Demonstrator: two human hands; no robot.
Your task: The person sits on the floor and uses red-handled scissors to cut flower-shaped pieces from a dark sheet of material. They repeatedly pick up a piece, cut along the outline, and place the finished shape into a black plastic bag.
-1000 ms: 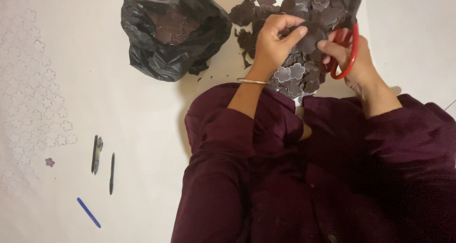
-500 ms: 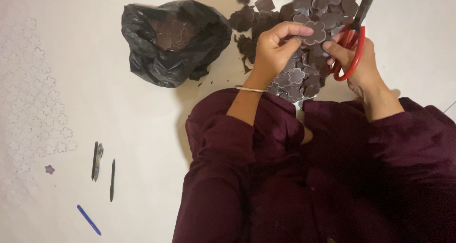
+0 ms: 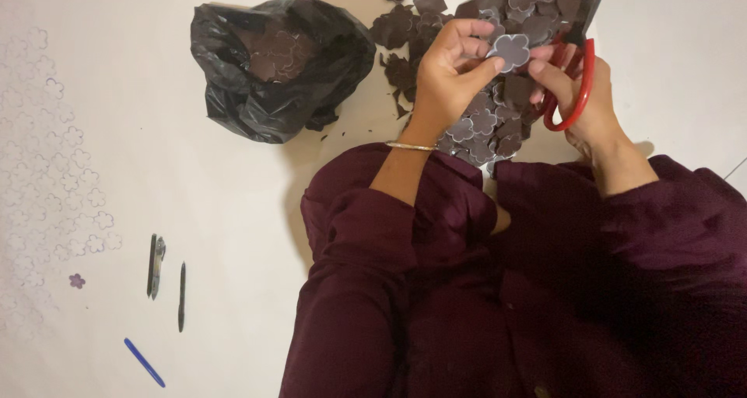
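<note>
From where I stand, the left hand [image 3: 447, 75] pinches a single flower-shaped cutout [image 3: 513, 50] between thumb and fingertips, its grip closed on the near edge, and the piece sits lifted above the heap of dark cutouts [image 3: 486, 126], just beside the right hand [image 3: 580, 94]. That right hand has its fingers threaded through the red handles of the scissors [image 3: 577, 71], its grip clamped on them, with the dark blades pointing up and away out of view. The risk I see is closeness: the flower is small, the left fingertips lie right next to the blades' pivot, and a snip taken while the piece is turned could nick a finger or clip a petal off. The loose heap could also slide off the lap and scatter across the white surface [image 3: 233, 211] if a knee shifts. The black plastic bag [image 3: 272, 67] gapes open and slumps, so pieces tossed toward it may miss. Counting: one pair of scissors, one bag, one cutout in hand, one thin bangle [image 3: 411, 145] on the left wrist, and the heap itself too many and too overlapped to count. Off to the side lie two dark pens [image 3: 156, 266] and [image 3: 182, 295], one blue pen [image 3: 145, 362], and one tiny purple flower [image 3: 76, 280].
</note>
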